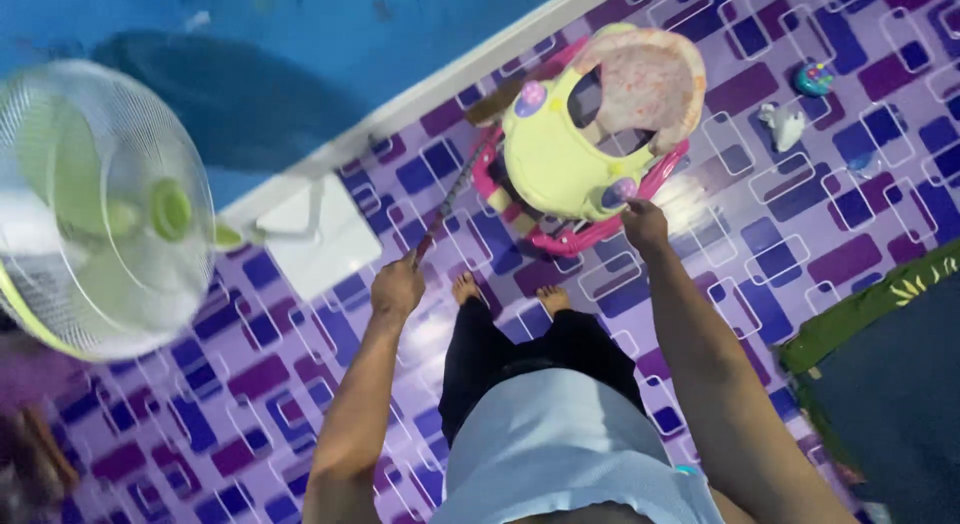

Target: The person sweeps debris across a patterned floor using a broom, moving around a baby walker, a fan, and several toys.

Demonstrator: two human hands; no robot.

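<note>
I stand on a purple patterned floor and look down at my bare feet. My left hand [397, 287] is closed around a thin stick, a broom handle [452, 195], which runs up toward the wall. My right hand [644, 224] grips the near rim of a yellow and pink baby walker [556, 159] with a padded seat [645, 79]. The walker stands just ahead of my feet, near the white skirting of the blue wall.
A standing fan [95, 209] with a white square base [315, 234] is on the left. A small grey toy [782, 125] and a round blue toy [813, 80] lie at the upper right. A dark mat with a green edge [880, 299] lies at the right.
</note>
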